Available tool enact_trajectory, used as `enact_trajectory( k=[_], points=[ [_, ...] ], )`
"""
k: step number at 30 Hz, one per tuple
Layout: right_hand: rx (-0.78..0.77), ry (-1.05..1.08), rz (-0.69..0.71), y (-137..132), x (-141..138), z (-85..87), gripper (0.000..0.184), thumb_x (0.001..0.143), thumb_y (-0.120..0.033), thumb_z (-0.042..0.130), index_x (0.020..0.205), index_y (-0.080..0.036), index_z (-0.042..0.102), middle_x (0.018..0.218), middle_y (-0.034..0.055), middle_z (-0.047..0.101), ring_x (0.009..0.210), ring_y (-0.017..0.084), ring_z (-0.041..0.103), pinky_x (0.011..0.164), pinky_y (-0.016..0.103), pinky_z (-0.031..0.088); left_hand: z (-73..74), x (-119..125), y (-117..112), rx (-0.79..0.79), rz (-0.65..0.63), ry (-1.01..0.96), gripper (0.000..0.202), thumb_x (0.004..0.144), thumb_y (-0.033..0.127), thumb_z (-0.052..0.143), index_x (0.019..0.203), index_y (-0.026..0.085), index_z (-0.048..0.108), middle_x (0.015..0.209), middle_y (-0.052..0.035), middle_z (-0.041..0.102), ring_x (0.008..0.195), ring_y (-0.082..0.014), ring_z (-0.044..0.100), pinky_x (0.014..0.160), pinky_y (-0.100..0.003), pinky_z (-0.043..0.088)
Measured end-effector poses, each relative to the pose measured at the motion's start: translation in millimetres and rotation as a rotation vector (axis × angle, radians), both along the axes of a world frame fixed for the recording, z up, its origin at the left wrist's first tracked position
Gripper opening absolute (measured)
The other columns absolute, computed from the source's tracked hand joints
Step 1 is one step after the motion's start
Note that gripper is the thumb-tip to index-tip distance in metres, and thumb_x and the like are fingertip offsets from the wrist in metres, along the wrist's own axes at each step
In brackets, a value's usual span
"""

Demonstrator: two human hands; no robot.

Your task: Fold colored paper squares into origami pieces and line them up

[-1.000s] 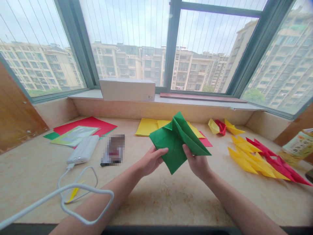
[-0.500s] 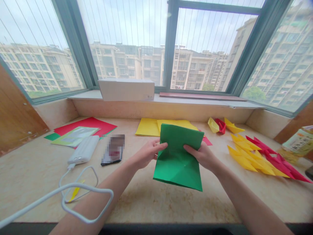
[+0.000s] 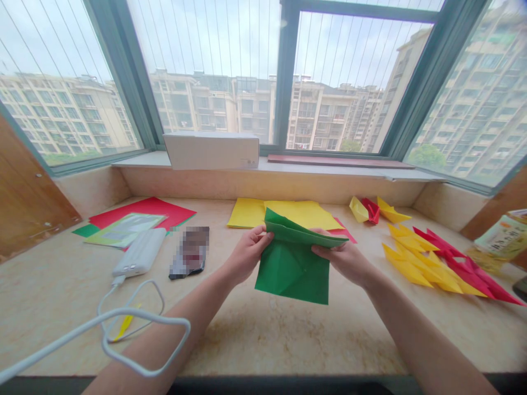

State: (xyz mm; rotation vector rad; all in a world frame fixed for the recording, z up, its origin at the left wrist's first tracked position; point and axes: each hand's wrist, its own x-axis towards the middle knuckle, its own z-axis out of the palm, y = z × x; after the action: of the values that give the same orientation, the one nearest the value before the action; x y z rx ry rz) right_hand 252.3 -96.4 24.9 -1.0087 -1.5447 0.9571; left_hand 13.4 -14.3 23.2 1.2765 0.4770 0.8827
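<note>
A green paper sheet [image 3: 293, 267], creased and partly folded, hangs in the air above the marble counter [image 3: 263, 340]. My left hand [image 3: 246, 255] pinches its upper left edge. My right hand [image 3: 345, 259] pinches its upper right edge. The top flap of the sheet bends forward toward me between the two hands. Both forearms reach in from the bottom of the view.
Flat yellow sheets [image 3: 288, 213] lie behind the green one. Folded yellow and red paper shapes [image 3: 436, 262] are spread at the right. Red and green sheets [image 3: 140, 218], a white power bank [image 3: 140, 251] with cable, and a phone [image 3: 192, 257] lie at the left. A white box [image 3: 212, 150] sits on the sill.
The green paper went from a folded, tilted shape to an opened square held up by both hands. Its top edge now bends forward and down.
</note>
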Motion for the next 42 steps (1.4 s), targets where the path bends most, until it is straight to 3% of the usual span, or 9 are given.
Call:
enact_trajectory(
  k=[4, 12, 16, 22, 25, 27, 34, 39, 42],
  points=[
    [0.045, -0.041, 0.025, 0, 0, 1.1, 0.027, 0.083, -0.049, 0.073, 0.102, -0.031, 0.079, 0.131, 0.0083, 0.063, 0.122, 0.030, 0.058, 0.102, 0.047, 0.047, 0.1, 1, 0, -0.009, 0.094, 0.006, 0.043, 0.073, 0.051, 0.078, 0.096, 0.015, 0.073, 0.078, -0.0065, 0.074, 0.074, -0.0221, 0.069, 0.065, -0.027, 0.050],
    [0.122, -0.125, -0.166, 1, -1, -10.6, 0.017, 0.081, -0.039, 0.074, 0.087, -0.026, 0.083, 0.127, 0.0101, 0.063, 0.116, 0.032, 0.059, 0.091, 0.043, 0.053, 0.1, 1, -7, -0.174, -0.085, 0.065, 0.068, 0.077, 0.077, 0.057, 0.098, 0.014, 0.070, 0.077, -0.0075, 0.073, 0.071, -0.0211, 0.069, 0.055, -0.024, 0.047],
    [0.219, -0.166, -0.251, 2, -7, -9.2, 0.014, 0.082, -0.032, 0.072, 0.091, -0.026, 0.081, 0.118, 0.0092, 0.067, 0.111, 0.030, 0.061, 0.093, 0.043, 0.051, 1.1, 2, -8, -0.059, -0.115, 0.138, 0.047, 0.072, 0.050, 0.080, 0.101, 0.014, 0.070, 0.093, -0.0080, 0.075, 0.080, -0.0193, 0.068, 0.068, -0.025, 0.050],
    [0.000, 0.216, -0.213, 6, -7, -4.2, 0.066, 0.087, -0.048, 0.066, 0.146, -0.031, 0.043, 0.112, 0.0077, 0.072, 0.092, 0.024, 0.070, 0.078, 0.037, 0.056, 2.8, 6, -6, 0.039, 0.142, 0.053, 0.033, 0.072, 0.036, 0.082, 0.092, 0.014, 0.067, 0.084, -0.0042, 0.073, 0.076, -0.0163, 0.066, 0.071, -0.027, 0.051],
    [-0.070, 0.242, -0.140, 6, -7, -3.5, 0.059, 0.095, -0.062, 0.045, 0.143, -0.028, 0.047, 0.107, 0.0079, 0.074, 0.095, 0.026, 0.070, 0.083, 0.040, 0.055, 3.8, 5, -5, 0.064, 0.257, 0.016, 0.031, 0.071, 0.034, 0.083, 0.088, 0.014, 0.065, 0.079, -0.0013, 0.071, 0.072, -0.0146, 0.065, 0.068, -0.025, 0.051],
    [-0.070, 0.153, -0.133, 6, -7, -4.1, 0.055, 0.093, -0.063, 0.048, 0.132, -0.026, 0.058, 0.105, 0.0076, 0.074, 0.096, 0.027, 0.069, 0.082, 0.039, 0.054, 4.5, 4, -5, 0.084, 0.274, 0.020, 0.032, 0.069, 0.033, 0.084, 0.086, 0.015, 0.064, 0.075, 0.0004, 0.069, 0.068, -0.0133, 0.063, 0.065, -0.024, 0.050],
    [0.033, 0.024, -0.263, 9, 1, -6.4, 0.031, 0.088, -0.051, 0.063, 0.090, -0.021, 0.071, 0.085, 0.0036, 0.073, 0.076, 0.023, 0.065, 0.068, 0.033, 0.052, 10.4, -1, -13, 0.073, -0.098, 0.151, 0.033, 0.071, 0.037, 0.083, 0.090, 0.014, 0.068, 0.082, -0.0036, 0.072, 0.072, -0.0155, 0.066, 0.069, -0.025, 0.050],
    [0.034, -0.086, -0.169, 4, -2, -7.7, 0.027, 0.088, -0.047, 0.064, 0.086, -0.021, 0.072, 0.078, 0.0023, 0.071, 0.069, 0.020, 0.062, 0.062, 0.029, 0.049, 11.1, -5, -19, 0.084, -0.436, 0.300, 0.044, 0.089, 0.054, 0.060, 0.093, 0.012, 0.073, 0.085, -0.0079, 0.073, 0.074, -0.0171, 0.067, 0.068, -0.024, 0.049],
    [0.012, -0.063, -0.137, 3, -8, -7.7, 0.028, 0.087, -0.048, 0.066, 0.089, -0.021, 0.072, 0.082, 0.0033, 0.073, 0.071, 0.019, 0.064, 0.061, 0.028, 0.049, 6.1, -4, -21, 0.104, -0.482, 0.421, 0.046, 0.088, 0.057, 0.059, 0.093, 0.013, 0.072, 0.085, -0.0075, 0.074, 0.071, -0.0176, 0.066, 0.063, -0.024, 0.049]
  ],
)
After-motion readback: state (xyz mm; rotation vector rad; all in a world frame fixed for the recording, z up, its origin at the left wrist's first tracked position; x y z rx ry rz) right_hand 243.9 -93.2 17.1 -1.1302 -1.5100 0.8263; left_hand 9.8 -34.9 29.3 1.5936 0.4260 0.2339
